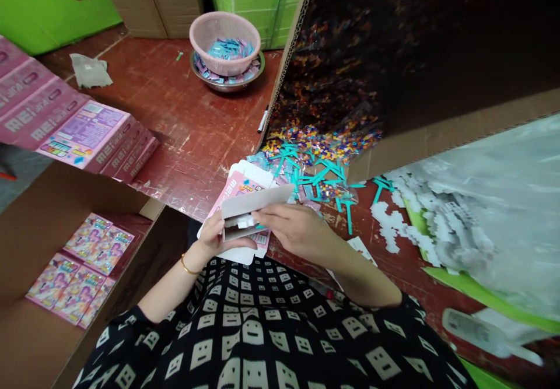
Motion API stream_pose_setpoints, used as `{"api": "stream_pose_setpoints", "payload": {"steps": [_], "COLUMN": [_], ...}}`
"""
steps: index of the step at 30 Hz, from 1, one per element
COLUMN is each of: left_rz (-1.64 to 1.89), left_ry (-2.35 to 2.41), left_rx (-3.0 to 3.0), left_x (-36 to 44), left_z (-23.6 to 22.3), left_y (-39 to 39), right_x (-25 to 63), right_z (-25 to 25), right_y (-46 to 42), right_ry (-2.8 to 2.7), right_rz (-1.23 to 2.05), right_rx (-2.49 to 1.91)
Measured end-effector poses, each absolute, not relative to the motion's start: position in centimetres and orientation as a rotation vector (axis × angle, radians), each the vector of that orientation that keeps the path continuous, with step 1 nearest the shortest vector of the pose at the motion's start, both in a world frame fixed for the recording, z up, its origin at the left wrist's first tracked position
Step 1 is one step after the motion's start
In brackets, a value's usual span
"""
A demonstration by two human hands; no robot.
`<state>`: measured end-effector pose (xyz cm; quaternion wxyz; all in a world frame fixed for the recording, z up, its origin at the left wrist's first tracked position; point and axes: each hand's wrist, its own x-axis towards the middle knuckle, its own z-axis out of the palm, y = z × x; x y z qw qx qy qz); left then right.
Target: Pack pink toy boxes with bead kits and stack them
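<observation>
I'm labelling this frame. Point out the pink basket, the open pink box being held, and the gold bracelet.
pink basket [223, 30], head view, on its front wall.
pink box [238, 188], head view, on its printed pink panel.
gold bracelet [188, 267], head view, on the band at the left wrist.

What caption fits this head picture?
Both hands, left and right, hold an open pink box over the table.

Bare bench [184, 115] left of centre gives passage; tilted carton [394, 56] blocks right, bead bags [324, 144] spill ahead, pink basket [224, 39] far back.
</observation>
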<state>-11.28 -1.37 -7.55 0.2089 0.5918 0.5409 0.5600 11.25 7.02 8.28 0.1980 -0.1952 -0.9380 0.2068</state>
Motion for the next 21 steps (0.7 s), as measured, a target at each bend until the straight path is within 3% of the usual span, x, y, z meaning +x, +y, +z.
{"api": "stream_pose_setpoints", "payload": {"steps": [6,11,15,18,21], "left_rz": [2.009,1.894,1.724,1.801,1.992], "left_ry": [1.551,1.580,1.429,1.406,1.341], "left_rx": [2.016,2.029,2.054,2.046,2.013], "left_x": [-10.7,-12.1,-12.7,-11.8,-10.8], "left_z": [-6.7,-6.2,-4.3,-2.8,-1.6], "left_y": [-0.4,0.3,0.7,1.1,1.3], "right_x": [9.8,11.2,12.2,11.5,10.8], "right_z": [8.8,6.0,1.9,-0.1,-0.8], "right_y": [7.0,7.5,8.0,7.9,7.5], "right_ry": [-2.701,-2.461,-2.057,-2.028,-2.011], "right_rz": [0.540,0.524,0.702,0.824,0.635], "right_rx": [-0.412,-0.514,-0.687,-0.525,-0.511]}}
